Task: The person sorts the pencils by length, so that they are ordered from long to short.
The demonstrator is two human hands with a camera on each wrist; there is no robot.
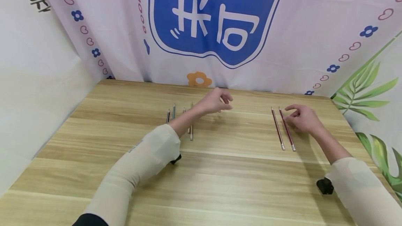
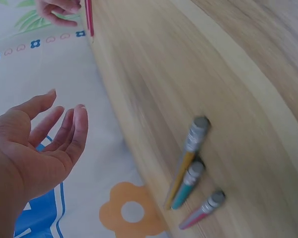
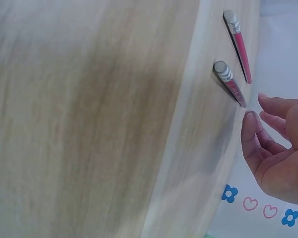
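Note:
Two dark red pencils, one on the left (image 1: 277, 128) and one on the right (image 1: 287, 129), lie side by side on the table. Just beside the right one is the right hand (image 1: 302, 118), fingers bent loosely with nothing held; the right wrist view shows that hand (image 3: 278, 148) near the pencil tips. The left hand (image 1: 216, 101) hovers over the back of the table, empty, its fingers loosely bent. Under and beside the left forearm lie several pencils, among them a yellowish one (image 1: 192, 128) and a teal one (image 1: 173, 111). The left wrist view shows the left hand (image 2: 44, 144) holding nothing.
The wooden table (image 1: 220, 184) meets a printed cloth (image 1: 125, 27) at its back edge. Green leaves (image 1: 364, 86) are printed at the right side. A small black object (image 1: 325, 186) is at the right sleeve, another (image 1: 176, 159) at the left sleeve.

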